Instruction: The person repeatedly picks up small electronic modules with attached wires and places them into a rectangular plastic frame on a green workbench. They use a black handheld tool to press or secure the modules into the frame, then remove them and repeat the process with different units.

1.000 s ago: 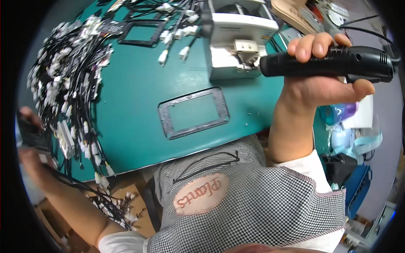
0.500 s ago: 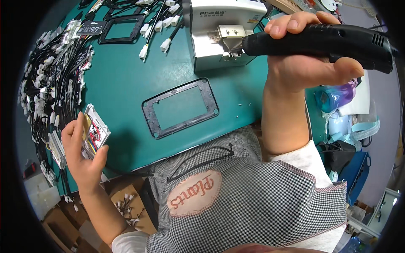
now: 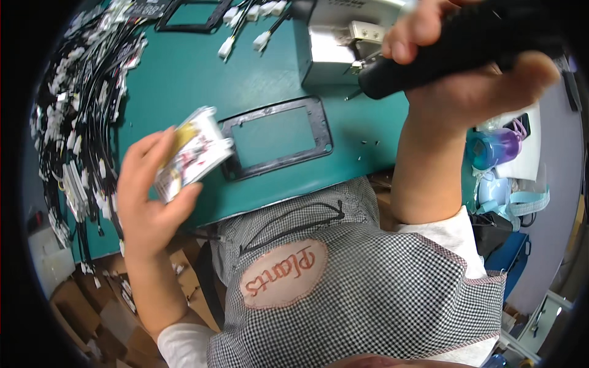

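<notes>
My left hand (image 3: 150, 196) grips the edges of a white display module (image 3: 202, 147) with coloured wires and a yellow patch, slightly blurred. The module is just above the left end of a black rectangular plastic frame (image 3: 320, 126), which lies on the green mat. My right hand (image 3: 451, 101) is wrapped round a black electric screwdriver (image 3: 435, 58), raised at the upper right. Its thin bit (image 3: 354, 94) points down to the left, beside the front of a silver screw feeder (image 3: 328, 64). Whether a screw sits on the bit is too small to tell.
Bundles of black cables with white connectors (image 3: 92, 116) cover the mat's left side. A second black frame (image 3: 191, 17) lies at the back. Several tiny screws (image 3: 364, 143) are scattered right of the near frame. A purple-blue bottle (image 3: 494, 149) stands at the right.
My left hand has carried the module rightward from beside the cables to the frame's left end. The screwdriver's bit has come away from the feeder's outlet. The whole view has shifted a little.
</notes>
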A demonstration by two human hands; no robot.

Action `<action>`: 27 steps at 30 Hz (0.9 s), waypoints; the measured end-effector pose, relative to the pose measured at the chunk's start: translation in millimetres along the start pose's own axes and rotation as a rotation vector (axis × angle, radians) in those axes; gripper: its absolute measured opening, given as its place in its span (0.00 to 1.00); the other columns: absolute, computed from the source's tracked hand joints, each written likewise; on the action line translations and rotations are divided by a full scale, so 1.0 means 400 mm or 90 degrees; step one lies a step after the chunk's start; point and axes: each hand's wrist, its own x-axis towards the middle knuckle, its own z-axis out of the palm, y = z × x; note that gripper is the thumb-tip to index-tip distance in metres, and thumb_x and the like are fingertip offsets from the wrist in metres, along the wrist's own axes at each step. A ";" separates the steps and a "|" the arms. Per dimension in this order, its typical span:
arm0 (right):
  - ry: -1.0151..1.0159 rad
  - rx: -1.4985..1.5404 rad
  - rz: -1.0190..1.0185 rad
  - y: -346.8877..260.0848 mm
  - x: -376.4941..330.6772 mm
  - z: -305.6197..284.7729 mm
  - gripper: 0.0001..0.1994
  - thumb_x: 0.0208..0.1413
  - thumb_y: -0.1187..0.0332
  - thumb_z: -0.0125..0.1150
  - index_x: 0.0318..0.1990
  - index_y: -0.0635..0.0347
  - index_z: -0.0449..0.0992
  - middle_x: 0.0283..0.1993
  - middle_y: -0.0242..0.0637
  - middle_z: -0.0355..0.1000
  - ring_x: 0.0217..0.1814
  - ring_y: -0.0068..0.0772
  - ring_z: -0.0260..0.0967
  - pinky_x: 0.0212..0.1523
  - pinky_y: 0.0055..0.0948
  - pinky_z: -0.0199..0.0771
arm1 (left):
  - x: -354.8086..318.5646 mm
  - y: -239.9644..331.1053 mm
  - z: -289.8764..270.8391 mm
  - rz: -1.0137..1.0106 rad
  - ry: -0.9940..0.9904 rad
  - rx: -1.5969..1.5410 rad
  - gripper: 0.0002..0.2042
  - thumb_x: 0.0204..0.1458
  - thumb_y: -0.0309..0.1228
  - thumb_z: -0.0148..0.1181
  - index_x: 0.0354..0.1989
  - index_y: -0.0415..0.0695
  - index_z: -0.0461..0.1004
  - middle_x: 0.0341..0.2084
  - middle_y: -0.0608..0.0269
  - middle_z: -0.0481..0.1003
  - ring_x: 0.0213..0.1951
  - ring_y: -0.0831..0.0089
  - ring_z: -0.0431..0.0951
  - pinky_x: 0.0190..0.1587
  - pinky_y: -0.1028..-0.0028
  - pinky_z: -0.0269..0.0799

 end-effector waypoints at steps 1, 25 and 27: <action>-0.029 0.062 0.013 0.005 -0.012 -0.013 0.47 0.52 0.18 0.43 0.46 0.62 0.71 0.21 0.41 0.69 0.17 0.34 0.71 0.20 0.32 0.76 | 0.018 0.018 0.027 0.017 -0.019 -0.016 0.32 0.40 0.30 0.74 0.59 0.37 0.77 0.52 0.47 0.76 0.52 0.54 0.77 0.57 0.62 0.72; 0.053 0.057 0.038 0.086 -0.081 0.029 0.46 0.51 0.17 0.43 0.43 0.60 0.73 0.19 0.39 0.70 0.17 0.31 0.70 0.19 0.30 0.77 | 0.090 0.069 0.225 0.089 -0.103 0.124 0.23 0.41 0.32 0.77 0.50 0.53 0.84 0.58 0.53 0.75 0.60 0.50 0.73 0.63 0.52 0.67; 0.061 0.048 0.033 0.094 -0.080 0.026 0.46 0.51 0.17 0.44 0.42 0.60 0.73 0.19 0.39 0.70 0.17 0.30 0.70 0.18 0.29 0.77 | 0.094 0.067 0.222 0.076 -0.123 0.093 0.23 0.41 0.30 0.77 0.50 0.53 0.84 0.59 0.52 0.74 0.60 0.50 0.73 0.62 0.54 0.68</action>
